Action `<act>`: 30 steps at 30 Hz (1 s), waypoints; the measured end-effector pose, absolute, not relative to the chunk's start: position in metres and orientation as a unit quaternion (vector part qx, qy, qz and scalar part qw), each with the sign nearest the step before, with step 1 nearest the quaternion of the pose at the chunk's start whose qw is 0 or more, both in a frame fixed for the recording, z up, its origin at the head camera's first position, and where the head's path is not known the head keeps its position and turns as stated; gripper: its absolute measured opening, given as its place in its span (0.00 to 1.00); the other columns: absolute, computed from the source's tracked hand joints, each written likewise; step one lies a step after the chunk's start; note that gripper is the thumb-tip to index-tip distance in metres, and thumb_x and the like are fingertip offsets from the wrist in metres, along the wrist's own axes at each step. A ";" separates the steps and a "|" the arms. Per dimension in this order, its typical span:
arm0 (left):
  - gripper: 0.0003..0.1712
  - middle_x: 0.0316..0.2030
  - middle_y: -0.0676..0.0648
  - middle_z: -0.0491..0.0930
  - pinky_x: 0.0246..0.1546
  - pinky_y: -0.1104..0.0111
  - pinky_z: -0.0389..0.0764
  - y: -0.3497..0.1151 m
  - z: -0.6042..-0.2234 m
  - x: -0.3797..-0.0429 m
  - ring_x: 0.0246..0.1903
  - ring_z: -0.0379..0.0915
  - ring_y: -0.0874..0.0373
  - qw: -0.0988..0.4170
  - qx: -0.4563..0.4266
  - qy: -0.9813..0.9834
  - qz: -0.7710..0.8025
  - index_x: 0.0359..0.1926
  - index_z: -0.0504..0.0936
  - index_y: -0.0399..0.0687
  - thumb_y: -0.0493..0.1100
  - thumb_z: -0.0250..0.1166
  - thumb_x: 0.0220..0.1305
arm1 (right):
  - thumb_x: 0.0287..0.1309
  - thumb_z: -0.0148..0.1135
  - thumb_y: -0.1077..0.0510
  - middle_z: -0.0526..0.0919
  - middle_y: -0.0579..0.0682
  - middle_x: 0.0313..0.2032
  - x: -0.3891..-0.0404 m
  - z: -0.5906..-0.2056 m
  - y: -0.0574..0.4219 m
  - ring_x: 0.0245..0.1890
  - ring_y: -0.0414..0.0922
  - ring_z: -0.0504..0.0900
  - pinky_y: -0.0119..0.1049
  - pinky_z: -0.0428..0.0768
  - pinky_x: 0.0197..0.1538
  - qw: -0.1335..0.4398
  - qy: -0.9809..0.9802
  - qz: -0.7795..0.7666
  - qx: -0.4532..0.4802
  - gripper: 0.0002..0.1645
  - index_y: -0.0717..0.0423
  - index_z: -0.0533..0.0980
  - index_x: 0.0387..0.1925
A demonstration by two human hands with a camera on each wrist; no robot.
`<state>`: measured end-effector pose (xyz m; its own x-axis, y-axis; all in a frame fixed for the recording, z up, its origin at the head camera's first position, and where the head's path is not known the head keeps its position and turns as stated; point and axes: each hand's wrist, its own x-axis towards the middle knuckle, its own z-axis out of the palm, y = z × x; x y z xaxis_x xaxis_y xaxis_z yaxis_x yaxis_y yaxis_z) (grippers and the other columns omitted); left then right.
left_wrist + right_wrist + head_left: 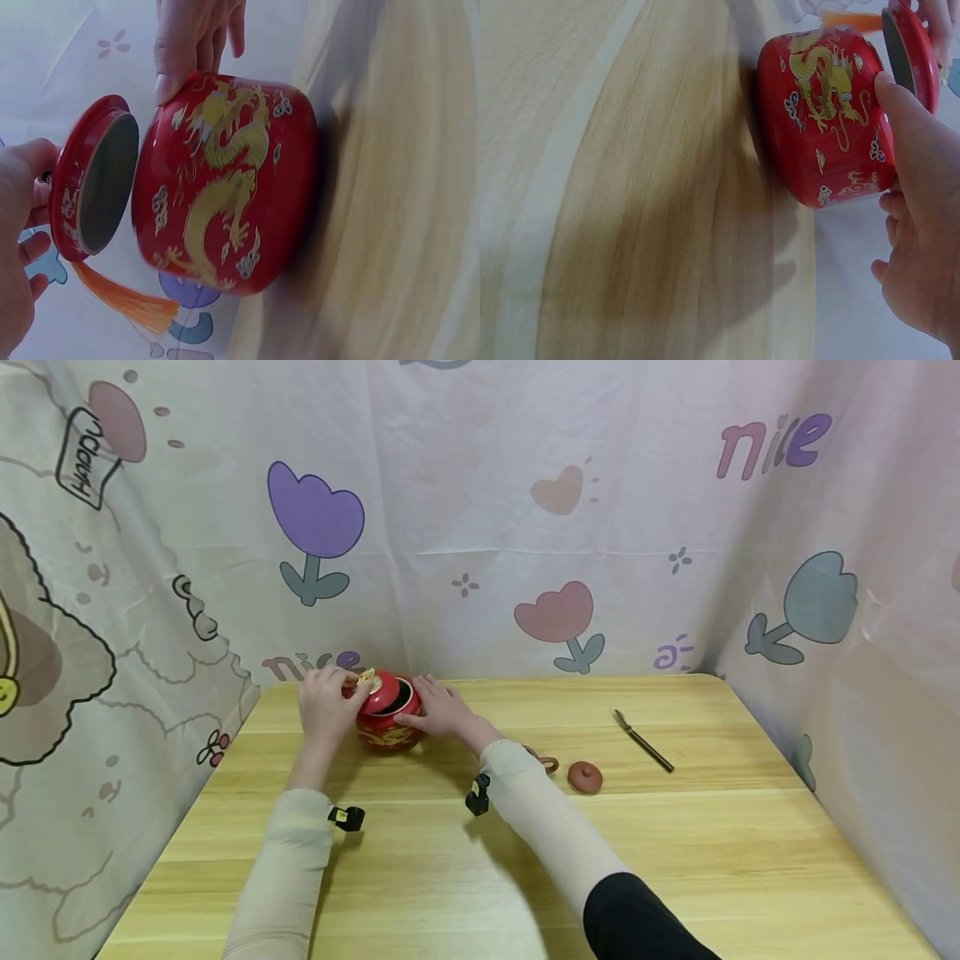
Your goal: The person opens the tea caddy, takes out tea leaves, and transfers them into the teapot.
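Observation:
A red jar (388,732) with a golden dragon stands near the back left of the table, its dark mouth partly uncovered. My left hand (327,706) pinches the top of its red lid (382,692), which is tilted and raised off the mouth. In the left wrist view the lid's underside faces the jar across a gap, and an orange tassel (131,300) hangs from the lid. My right hand (447,710) holds the jar's right side, the thumb (900,101) against the wall near the rim and the other fingers partly hidden behind.
Right of the jar lies a small reddish-brown lid (585,777). Beside it a brown loop-shaped piece (551,765) shows past my right sleeve, mostly hidden. Farther right lies a slim dark tool (643,741) with a pointed tip. A patterned curtain (450,510) borders the table's back.

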<state>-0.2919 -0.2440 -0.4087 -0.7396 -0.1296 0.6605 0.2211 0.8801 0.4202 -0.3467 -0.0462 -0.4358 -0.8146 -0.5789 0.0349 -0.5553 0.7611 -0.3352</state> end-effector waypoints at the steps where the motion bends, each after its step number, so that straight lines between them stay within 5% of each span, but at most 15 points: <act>1: 0.19 0.39 0.37 0.82 0.52 0.45 0.65 -0.246 -0.409 -0.290 0.45 0.67 0.41 0.362 -0.025 -0.900 -0.241 0.34 0.83 0.36 0.50 0.70 0.59 | 0.63 0.47 0.27 0.49 0.51 0.77 -0.347 -0.436 -0.046 0.79 0.47 0.44 0.51 0.54 0.77 0.035 0.938 -0.167 -0.303 0.54 0.54 0.46 0.77; 19: 0.16 0.34 0.37 0.82 0.44 0.47 0.64 -0.254 -0.413 -0.246 0.39 0.67 0.41 0.411 -0.095 -0.883 -0.204 0.31 0.83 0.37 0.46 0.74 0.51 | 0.62 0.47 0.26 0.49 0.50 0.77 -0.348 -0.436 -0.045 0.79 0.46 0.43 0.51 0.53 0.77 0.040 0.937 -0.169 -0.302 0.55 0.54 0.46 0.77; 30: 0.15 0.33 0.38 0.83 0.42 0.49 0.64 -0.249 -0.419 -0.220 0.38 0.68 0.42 0.396 -0.128 -0.891 -0.183 0.30 0.82 0.39 0.46 0.74 0.49 | 0.63 0.47 0.26 0.50 0.52 0.77 -0.347 -0.435 -0.044 0.79 0.46 0.44 0.50 0.53 0.77 0.037 0.937 -0.164 -0.307 0.54 0.54 0.47 0.77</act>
